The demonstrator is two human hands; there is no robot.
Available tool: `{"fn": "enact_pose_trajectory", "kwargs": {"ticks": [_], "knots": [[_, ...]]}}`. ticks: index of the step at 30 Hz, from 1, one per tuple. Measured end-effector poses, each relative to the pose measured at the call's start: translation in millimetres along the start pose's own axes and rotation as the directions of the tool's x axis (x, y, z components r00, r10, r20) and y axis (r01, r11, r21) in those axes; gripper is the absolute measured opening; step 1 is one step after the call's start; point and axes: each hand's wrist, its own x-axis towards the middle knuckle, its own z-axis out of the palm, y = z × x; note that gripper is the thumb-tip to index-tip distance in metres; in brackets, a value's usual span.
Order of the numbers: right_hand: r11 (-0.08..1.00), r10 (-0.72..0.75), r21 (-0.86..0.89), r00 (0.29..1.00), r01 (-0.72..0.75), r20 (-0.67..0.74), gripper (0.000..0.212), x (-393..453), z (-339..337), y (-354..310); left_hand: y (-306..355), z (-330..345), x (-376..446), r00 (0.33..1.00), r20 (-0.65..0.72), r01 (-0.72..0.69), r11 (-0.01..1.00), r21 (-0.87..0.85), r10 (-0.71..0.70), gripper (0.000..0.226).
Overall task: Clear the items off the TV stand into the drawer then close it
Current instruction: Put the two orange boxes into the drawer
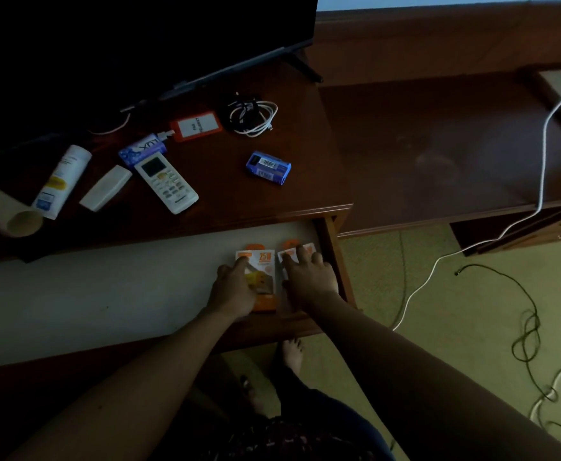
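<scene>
I am pressing my left hand point(236, 289) and right hand point(309, 272), fingers spread flat, on two orange boxes point(262, 261), seating them in the open drawer point(106, 294).

TV stand point(239, 201) bears remote point(166, 181), cable point(256, 118), tube point(61, 181).

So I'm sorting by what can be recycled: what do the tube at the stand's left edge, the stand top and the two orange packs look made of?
Tube: likely bare cardboard; dull tan, thin-walled, hollow end.
Stand top: wood or veneer with a glossy finish; reddish brown, it shows reflections.
Orange packs: seemingly printed card; flat, with bright print. Any plastic window can't be told.
</scene>
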Motion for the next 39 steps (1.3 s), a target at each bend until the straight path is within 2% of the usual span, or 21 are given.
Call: {"fn": "enact_pose_trajectory", "kwargs": {"ticks": [5, 19, 28, 30, 32, 34, 36, 39], "knots": [[0.996, 0.089, -0.026, 0.996, -0.088, 0.019, 0.061, -3, -9, 3, 5, 14, 0, 0.998, 0.011, -0.066, 0.993, -0.094, 0.067, 0.068], [0.997, 0.074, 0.012, 0.994, -0.075, 0.08, 0.051, -6, -14, 12, 2, 25, 8, 0.994, 0.024, -0.11, 0.994, -0.018, 0.11, 0.078], [0.996, 0.09, 0.008, 0.992, -0.091, 0.083, 0.056, -9, -18, 8, 12, 16, 2, 0.992, 0.042, -0.123, 0.992, 0.02, 0.122, 0.076], [0.995, 0.085, 0.048, 0.996, -0.087, 0.039, 0.055, -11, -22, 7, 17, 9, -3, 0.991, 0.035, -0.13, 0.99, 0.051, 0.128, 0.071], [0.994, 0.045, 0.098, 0.996, -0.038, -0.072, 0.046, -10, -31, 3, 24, -4, -8, 0.988, -0.012, -0.151, 0.986, 0.068, 0.152, 0.061], [0.986, 0.007, 0.166, 0.982, 0.025, -0.189, 0.038, -7, -46, -3, 33, -23, -10, 0.976, -0.085, -0.195, 0.977, 0.088, 0.203, 0.049], [0.97, -0.002, 0.234, 0.957, 0.073, -0.291, 0.029, 2, -67, -10, 43, -47, -9, 0.958, -0.163, -0.221, 0.97, 0.104, 0.236, 0.046], [0.954, -0.031, 0.265, 0.928, 0.138, -0.372, 0.022, 25, -100, -21, 58, -92, 0, 0.922, -0.285, -0.247, 0.965, 0.086, 0.261, 0.043]]}}
